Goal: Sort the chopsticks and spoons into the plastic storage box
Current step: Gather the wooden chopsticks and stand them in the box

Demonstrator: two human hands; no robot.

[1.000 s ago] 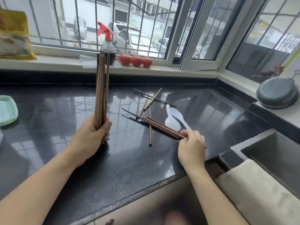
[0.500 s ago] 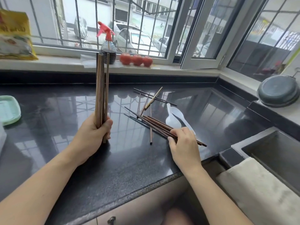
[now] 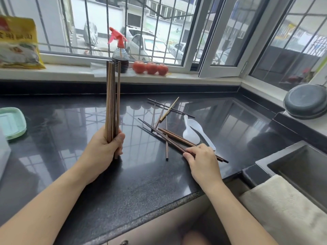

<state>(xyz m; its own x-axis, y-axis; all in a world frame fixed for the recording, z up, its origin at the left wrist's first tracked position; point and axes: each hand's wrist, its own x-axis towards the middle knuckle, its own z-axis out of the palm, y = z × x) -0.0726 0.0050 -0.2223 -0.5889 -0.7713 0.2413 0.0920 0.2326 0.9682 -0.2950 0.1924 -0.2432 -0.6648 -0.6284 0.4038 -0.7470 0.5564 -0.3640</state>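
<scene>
- Left hand (image 3: 104, 149) grips a bundle of chopsticks (image 3: 111, 96) upright, ends on the counter (image 3: 70, 156).
- Right hand (image 3: 203, 160) lies on loose chopsticks (image 3: 169, 135), thumb & fingers probably pinching a few; partly hidden.
- 2 white spoons (image 3: 192, 131) just beside the pile.
- Box: pale plastic edge (image 3: 2, 152) far left, maybe it.

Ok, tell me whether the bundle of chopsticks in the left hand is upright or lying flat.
Upright. The left hand grips the chopstick bundle near its bottom, tips pointing up.
</scene>
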